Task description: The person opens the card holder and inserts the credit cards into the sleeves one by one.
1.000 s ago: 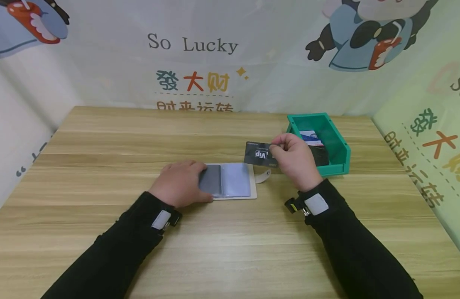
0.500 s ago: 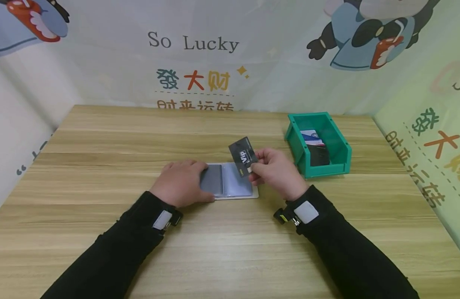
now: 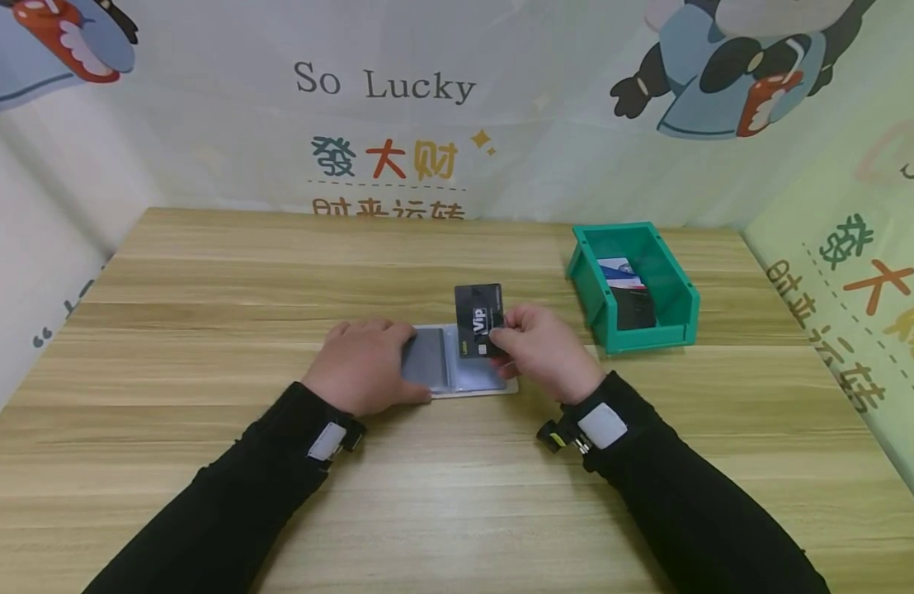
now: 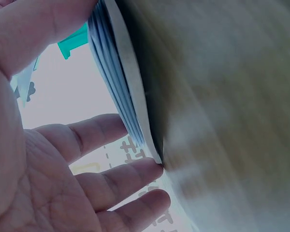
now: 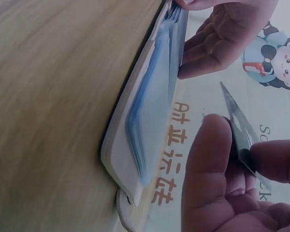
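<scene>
A small card holder [image 3: 425, 360] with clear plastic sleeves lies open on the table. My left hand [image 3: 364, 368] grips its left side, thumb at the near edge and fingers at the far edge. In the left wrist view, the stacked sleeves [image 4: 108, 63] show edge-on beside the pale cover. My right hand [image 3: 552, 355] pinches a black card [image 3: 472, 304] printed "Vip", upright above the right-hand page. From the right wrist view, the card [image 5: 238, 121] is between thumb and fingers, apart from the sleeves. A strap [image 5: 122, 208] hangs off the cover's end.
A green plastic bin [image 3: 650, 338] stands at the right, with several cards [image 3: 633, 307] inside. The wooden table [image 3: 457, 495] runs back to a printed cloth [image 3: 227, 124], which also lines both sides.
My right hand has carried the black card leftward from beside the bin to over the holder's right page, turning it from lengthwise to upright. The left hand and holder stay nearly in place.
</scene>
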Tool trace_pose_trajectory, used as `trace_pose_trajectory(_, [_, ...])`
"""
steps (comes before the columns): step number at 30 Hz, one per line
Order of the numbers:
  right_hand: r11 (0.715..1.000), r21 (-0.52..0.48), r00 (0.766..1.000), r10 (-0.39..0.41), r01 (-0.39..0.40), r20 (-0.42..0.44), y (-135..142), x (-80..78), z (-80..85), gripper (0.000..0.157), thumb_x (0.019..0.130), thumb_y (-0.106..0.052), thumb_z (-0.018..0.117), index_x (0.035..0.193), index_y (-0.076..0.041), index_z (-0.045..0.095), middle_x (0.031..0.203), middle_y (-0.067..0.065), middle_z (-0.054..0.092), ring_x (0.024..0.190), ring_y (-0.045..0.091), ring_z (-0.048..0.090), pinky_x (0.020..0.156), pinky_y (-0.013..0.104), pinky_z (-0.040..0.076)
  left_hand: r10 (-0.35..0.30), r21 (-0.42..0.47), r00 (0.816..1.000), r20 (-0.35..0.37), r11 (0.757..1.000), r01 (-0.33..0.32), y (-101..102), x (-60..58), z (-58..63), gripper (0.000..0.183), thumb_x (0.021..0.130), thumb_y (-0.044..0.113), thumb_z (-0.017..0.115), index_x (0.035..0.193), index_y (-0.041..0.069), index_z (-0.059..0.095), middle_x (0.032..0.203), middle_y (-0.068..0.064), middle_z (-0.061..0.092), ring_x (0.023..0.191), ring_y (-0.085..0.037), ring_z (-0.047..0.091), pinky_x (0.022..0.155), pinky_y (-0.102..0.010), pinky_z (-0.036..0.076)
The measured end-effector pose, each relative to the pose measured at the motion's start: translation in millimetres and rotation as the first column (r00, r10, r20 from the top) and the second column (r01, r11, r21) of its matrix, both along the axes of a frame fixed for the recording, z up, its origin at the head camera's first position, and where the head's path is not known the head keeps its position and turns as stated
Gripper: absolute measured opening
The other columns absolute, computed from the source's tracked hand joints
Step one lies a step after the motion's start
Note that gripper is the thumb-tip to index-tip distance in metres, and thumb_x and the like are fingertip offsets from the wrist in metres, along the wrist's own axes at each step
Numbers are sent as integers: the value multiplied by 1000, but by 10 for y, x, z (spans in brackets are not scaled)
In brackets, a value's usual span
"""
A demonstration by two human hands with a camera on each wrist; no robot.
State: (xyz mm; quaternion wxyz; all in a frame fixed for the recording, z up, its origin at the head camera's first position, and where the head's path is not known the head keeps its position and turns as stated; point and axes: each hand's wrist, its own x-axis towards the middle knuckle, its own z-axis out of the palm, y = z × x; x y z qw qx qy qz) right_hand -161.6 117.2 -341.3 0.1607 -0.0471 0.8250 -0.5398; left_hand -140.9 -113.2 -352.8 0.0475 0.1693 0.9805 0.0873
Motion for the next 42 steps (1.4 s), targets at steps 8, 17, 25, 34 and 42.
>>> trace_pose_trajectory(8, [997, 68, 999, 24, -23, -22, 9, -5, -27, 11, 90, -13, 60, 88, -2, 62, 66, 10, 55, 60, 25, 54, 54, 33, 50, 3, -7, 1000, -2, 1000, -3, 2, -8, -22, 87, 66, 65, 71, 131, 9, 52, 124, -13, 55, 106, -28, 48, 96, -55, 33])
trace_pose_trajectory(17, [991, 114, 998, 64, -66, 17, -105, 5, -74, 20, 88, -8, 62, 106, -1, 55, 72, 12, 65, 58, 23, 59, 54, 32, 55, 12, -9, 1000, 3, 1000, -12, 13, -2, 9, 88, 65, 64, 72, 131, 9, 52, 121, -12, 56, 98, -26, 49, 94, -54, 34])
trace_pose_trajectory(25, [988, 135, 998, 67, -69, 14, -150, 35, -58, 36, 87, -8, 64, 118, -2, 47, 73, 13, 63, 55, 23, 59, 51, 31, 54, 8, -8, 1000, 5, 1000, -8, 16, 0, 14, 87, 66, 63, 72, 132, 9, 52, 120, -12, 57, 97, -26, 49, 94, -55, 34])
trace_pose_trajectory(34, [987, 150, 998, 58, -59, 16, -173, 71, -29, 61, 87, -8, 64, 137, -6, 29, 71, 13, 61, 56, 25, 59, 52, 31, 52, 12, -15, 1000, 7, 1000, -12, 20, -2, 21, 87, 66, 63, 72, 132, 9, 51, 122, -12, 56, 101, -26, 49, 95, -55, 33])
trace_pose_trajectory(42, [969, 213, 992, 126, -121, -12, -198, 87, -59, 61, 87, -10, 64, 138, -2, 31, 66, 10, 61, 55, 23, 60, 47, 28, 47, 10, -14, 1000, 8, 1000, -10, 15, -2, 14, 87, 66, 63, 72, 132, 10, 51, 123, -12, 55, 103, -27, 48, 95, -55, 33])
